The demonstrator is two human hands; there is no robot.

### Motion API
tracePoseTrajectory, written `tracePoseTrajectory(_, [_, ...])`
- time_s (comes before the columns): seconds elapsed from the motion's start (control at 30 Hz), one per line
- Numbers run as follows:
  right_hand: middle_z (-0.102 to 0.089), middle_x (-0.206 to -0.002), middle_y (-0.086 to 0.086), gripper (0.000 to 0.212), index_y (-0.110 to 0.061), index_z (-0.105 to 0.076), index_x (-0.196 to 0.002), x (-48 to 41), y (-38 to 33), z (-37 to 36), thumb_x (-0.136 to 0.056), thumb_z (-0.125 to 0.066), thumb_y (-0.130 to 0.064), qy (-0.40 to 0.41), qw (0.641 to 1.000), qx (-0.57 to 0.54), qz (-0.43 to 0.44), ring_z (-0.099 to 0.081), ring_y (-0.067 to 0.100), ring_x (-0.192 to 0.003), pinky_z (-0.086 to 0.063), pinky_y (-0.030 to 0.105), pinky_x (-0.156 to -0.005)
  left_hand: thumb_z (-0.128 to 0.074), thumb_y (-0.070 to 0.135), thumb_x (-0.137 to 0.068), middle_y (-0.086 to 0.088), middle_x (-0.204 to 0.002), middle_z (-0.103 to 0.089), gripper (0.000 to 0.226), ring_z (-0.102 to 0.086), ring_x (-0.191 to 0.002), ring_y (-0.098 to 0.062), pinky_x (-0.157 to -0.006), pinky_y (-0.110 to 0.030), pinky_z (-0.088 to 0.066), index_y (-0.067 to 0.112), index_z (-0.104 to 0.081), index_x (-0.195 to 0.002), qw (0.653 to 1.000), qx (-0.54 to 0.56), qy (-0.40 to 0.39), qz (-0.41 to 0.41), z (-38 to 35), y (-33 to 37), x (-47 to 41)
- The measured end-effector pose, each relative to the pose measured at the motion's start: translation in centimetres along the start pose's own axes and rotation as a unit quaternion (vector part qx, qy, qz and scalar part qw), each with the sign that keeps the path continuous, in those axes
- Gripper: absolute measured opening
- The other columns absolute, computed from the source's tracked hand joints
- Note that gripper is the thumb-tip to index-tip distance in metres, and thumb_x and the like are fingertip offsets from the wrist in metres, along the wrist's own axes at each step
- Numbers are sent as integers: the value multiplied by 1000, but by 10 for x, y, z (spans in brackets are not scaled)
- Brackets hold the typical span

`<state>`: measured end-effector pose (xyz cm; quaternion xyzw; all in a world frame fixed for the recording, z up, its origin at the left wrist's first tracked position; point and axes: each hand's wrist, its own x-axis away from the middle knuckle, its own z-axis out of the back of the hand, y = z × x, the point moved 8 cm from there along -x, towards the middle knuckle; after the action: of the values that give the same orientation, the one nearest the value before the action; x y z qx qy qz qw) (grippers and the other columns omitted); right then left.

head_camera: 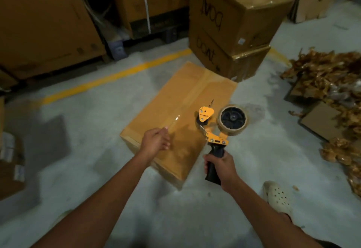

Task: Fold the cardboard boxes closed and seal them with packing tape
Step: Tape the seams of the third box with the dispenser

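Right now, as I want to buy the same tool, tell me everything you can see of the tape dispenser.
The tape dispenser is a handheld gun: orange metal frame, black pistol-grip handle, black hub carrying a roll of clear brownish tape, and a triangular orange plate at the front. The right hand grips the handle, holding it roughly upright above the closed cardboard box on the floor. A strip of tape runs from it to the left hand, which pinches the free end.
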<state>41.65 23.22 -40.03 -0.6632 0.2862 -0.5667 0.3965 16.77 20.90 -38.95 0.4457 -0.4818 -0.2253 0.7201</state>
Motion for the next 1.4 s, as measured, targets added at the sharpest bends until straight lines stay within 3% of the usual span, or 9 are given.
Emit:
tracePoseTrajectory(0.07, [-56,-61,18,13,0,-55,-78,9,-8,-29,-81,-66,7,-26,999,38,24,-52,25,-48,-46,33,-49,-57,46,-96,-20,-86,-63,47,-65,-65,-26,-57,-31,-57,0,-64,-99,992,112,-21,54,15,10,6])
tracePoseTrajectory(0.2, [-57,-55,13,20,3,-59,-80,18,-17,-67,-86,-73,-10,-45,992,104,61,-54,29,-47,-48,35,-48,-59,64,-87,-23,-108,-57,73,-65,-93,-34,-66,-40,-61,-1,-55,-120,964,216,-61,146,44,14,12])
tracePoseTrajectory(0.3, [-56,-52,14,32,4,-57,-73,23,-22,-95,-91,-69,-20,-79,983,144,77,-55,30,-46,-48,37,-47,-63,52,-91,-20,-115,-51,62,-64,-94,-35,-65,-42,-62,5,-49,-129,948,262,-66,166,68,6,15])
tracePoseTrajectory(0.4, [-56,-52,15,34,-2,-55,-67,22,-20,-112,-92,-67,-21,-107,972,194,76,-55,28,-45,-48,36,-48,-61,30,-97,-20,-112,-57,46,-71,-85,-33,-58,-34,-61,5,-50,-134,938,287,-95,169,80,-5,15])
tracePoseTrajectory(0.53, [-59,-58,15,19,-2,-60,-82,16,-16,-122,-92,-67,-16,-125,964,220,81,-56,28,-49,-50,35,-51,-50,9,-100,-20,-102,-61,26,-73,-71,-31,-51,-32,-59,0,-52,-125,931,310,-100,164,94,-16,11])
tracePoseTrajectory(0.7, [-62,-64,13,2,2,-64,-91,8,-21,-125,-90,-64,2,-139,960,222,96,-58,27,-57,-52,33,-56,-47,7,-100,-20,-88,-74,16,-75,-73,-29,-56,-32,-61,1,-61,-104,937,268,-125,186,97,-19,3])
tracePoseTrajectory(0.83, [-72,-79,16,12,-2,-65,-96,-5,-28,-130,-87,-65,7,-140,947,266,118,-68,30,-65,-57,36,-63,-47,3,-98,-21,-89,-74,17,-75,-75,-29,-60,-33,-62,0,-64,-96,938,247,-141,197,101,-22,-13])
tracePoseTrajectory(1.2, [-64,-66,22,11,-1,-63,-80,-24,-32,-159,-81,-67,9,-136,929,314,143,-57,27,-52,-50,39,-54,-50,-10,-95,-22,-87,-74,18,-75,-72,-29,-60,-27,-62,0,-65,-97,938,263,-158,161,132,-38,-40])
tracePoseTrajectory(1.4, [-64,-59,13,12,-4,-64,-78,-31,-32,-168,-81,-68,7,-123,905,376,158,-58,21,-49,-52,34,-51,-56,-9,-92,-21,-81,-73,15,-74,-68,-27,-67,-31,-63,1,-66,-91,980,143,-95,101,143,-41,-61])
